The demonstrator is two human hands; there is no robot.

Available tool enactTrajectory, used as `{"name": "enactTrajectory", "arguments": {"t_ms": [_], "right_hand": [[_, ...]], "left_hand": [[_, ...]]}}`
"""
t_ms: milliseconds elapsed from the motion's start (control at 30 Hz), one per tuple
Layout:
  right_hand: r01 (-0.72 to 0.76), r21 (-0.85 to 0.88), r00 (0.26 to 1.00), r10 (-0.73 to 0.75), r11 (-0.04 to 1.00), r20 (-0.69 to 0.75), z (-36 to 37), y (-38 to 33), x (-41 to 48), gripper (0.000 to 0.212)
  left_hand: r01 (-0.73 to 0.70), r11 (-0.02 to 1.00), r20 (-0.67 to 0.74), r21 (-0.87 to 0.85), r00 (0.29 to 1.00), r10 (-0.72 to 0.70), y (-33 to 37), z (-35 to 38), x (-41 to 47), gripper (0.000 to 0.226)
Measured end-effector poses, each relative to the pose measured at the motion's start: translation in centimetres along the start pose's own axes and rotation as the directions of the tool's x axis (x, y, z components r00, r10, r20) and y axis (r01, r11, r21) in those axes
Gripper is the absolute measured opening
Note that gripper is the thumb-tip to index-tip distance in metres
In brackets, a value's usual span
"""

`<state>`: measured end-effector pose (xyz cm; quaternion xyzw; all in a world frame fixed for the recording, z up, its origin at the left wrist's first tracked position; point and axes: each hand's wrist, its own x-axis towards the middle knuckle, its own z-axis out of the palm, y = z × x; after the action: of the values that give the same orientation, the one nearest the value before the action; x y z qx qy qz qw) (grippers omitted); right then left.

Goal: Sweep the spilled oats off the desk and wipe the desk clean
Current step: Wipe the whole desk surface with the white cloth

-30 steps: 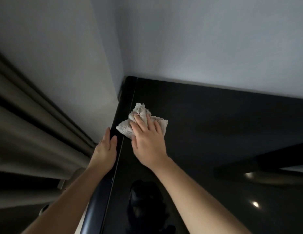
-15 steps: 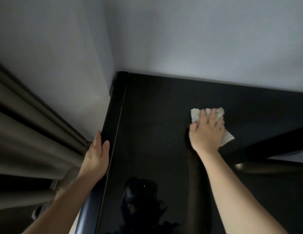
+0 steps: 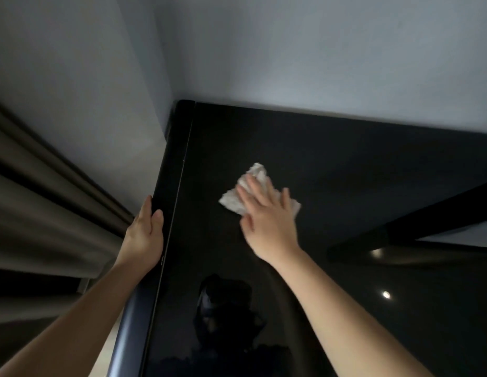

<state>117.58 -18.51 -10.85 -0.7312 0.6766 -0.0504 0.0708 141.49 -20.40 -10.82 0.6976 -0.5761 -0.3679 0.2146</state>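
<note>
The right hand (image 3: 267,221) lies flat on the cloth (image 3: 234,200), fingers straight and slightly spread, pressing it onto the black worktop (image 3: 345,164). A second ago the cloth sits against the left edge, close to the far left corner. Half a second ago it is well out to the right. Now it is back partway, in the far half of the worktop, nearer the left edge than the right but clear of it. Cloth and fingertips are blurred, which fits a fast stroke, so this looks like side-to-side wiping, with the current pass heading back towards the left edge. The left hand (image 3: 146,235) has not shifted: it rests on the left edge, fingers straight and together along the rim, holding nothing and probably bracing the person. No oats show anywhere on the glossy surface in view, only reflections, though small flakes would be hard to see in this dim light. Sweeping therefore seems finished and the job is in its wiping stage. The strokes so far cover only the far band near the wall, so the near part of the worktop likely still needs passes.
</note>
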Motion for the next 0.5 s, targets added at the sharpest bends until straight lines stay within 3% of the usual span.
{"name": "enactTrajectory", "arguments": {"t_ms": [100,233,333,500], "right_hand": [[-0.327,-0.025,0.943,0.324,0.945,-0.074,-0.8,6.5,-3.3,0.064],[-0.633,0.041,0.757,0.629,0.773,-0.177,-1.4,9.6,-5.6,0.057],[-0.666,0.046,0.729,0.662,0.745,-0.174,-1.4,7.2,-4.5,0.056],[-0.406,0.05,0.897,0.408,0.912,-0.169,0.2,-2.2,-0.8,0.065]], "left_hand": [[-0.002,1.0,-0.001,0.004,1.0,0.002,0.1,0.0,-0.1,0.052],[-0.002,1.0,-0.006,-0.021,1.0,0.002,-0.1,-0.1,0.0,0.052],[0.026,0.998,0.005,-0.06,1.0,-0.026,-0.3,0.0,0.3,0.052],[0.052,0.989,0.018,-0.135,0.999,-0.051,-1.0,0.2,0.8,0.051]]}}
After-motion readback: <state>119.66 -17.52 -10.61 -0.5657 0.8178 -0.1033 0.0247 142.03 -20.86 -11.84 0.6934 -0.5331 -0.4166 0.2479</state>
